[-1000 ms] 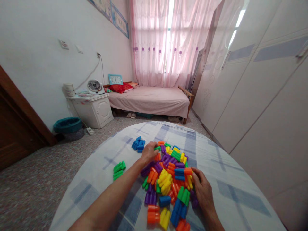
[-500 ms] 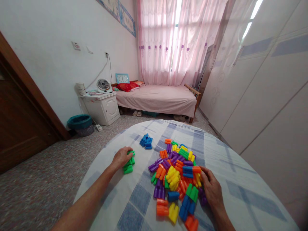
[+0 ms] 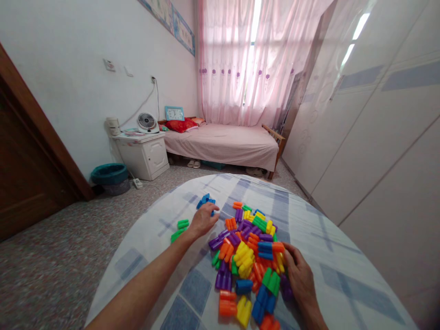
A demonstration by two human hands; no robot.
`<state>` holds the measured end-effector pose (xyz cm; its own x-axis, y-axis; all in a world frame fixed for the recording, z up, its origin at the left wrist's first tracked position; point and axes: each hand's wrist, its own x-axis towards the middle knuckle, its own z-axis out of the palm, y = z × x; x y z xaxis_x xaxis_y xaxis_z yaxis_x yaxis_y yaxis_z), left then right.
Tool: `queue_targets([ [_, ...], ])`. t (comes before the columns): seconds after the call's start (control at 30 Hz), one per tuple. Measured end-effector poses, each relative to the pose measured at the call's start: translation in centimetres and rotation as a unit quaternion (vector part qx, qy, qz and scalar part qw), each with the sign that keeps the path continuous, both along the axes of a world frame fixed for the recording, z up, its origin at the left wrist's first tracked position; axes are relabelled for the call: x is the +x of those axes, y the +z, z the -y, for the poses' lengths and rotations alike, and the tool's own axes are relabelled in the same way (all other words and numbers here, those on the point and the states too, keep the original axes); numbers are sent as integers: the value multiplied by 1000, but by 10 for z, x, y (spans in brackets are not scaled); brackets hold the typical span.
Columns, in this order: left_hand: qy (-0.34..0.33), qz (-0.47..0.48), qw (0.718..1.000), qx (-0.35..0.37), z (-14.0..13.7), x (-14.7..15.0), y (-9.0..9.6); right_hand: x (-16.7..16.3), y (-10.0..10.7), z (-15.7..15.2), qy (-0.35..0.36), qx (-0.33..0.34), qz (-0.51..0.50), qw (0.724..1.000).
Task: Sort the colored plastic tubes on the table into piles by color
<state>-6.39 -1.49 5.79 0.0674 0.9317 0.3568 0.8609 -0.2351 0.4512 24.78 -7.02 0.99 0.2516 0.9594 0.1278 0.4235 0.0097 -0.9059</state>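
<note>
A heap of plastic building blocks in purple, orange, yellow, green and blue (image 3: 245, 260) lies on the table. My left hand (image 3: 204, 220) is over the cloth just in front of a small cluster of blue blocks (image 3: 205, 200), partly covering it. Its thumb and forefinger are apart with nothing seen between them. Behind my left wrist sits a small group of green blocks (image 3: 183, 224). At the heap's right side, the fingers of my right hand (image 3: 300, 275) pinch the end of an orange block (image 3: 278, 247), which meets a blue block (image 3: 265, 250).
A white and blue checked cloth (image 3: 343, 266) covers the rounded table. Beyond it stand a bed (image 3: 227, 142), a white cabinet (image 3: 156, 158) with a fan (image 3: 147, 122), and a teal bin (image 3: 109, 174). A wardrobe (image 3: 378, 151) lines the right side.
My left hand has left the green blocks and moved right and slightly away from me, toward the blue cluster. My right hand stays at the orange block. The view has shifted slightly.
</note>
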Motion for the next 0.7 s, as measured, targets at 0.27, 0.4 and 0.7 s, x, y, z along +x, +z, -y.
queue_targets([
  [0.27, 16, -41, 996, -81, -48, 71, -9, 0, -1, 1, 6, 9, -10, 1000],
  [0.4, 38, -66, 991, -114, -54, 88, -13, 1, -3, 0, 2, 14, -13, 1000],
  [0.7, -22, -72, 987, -144, -58, 77, -14, -3, 3, 1, -6, 5, -19, 1000],
])
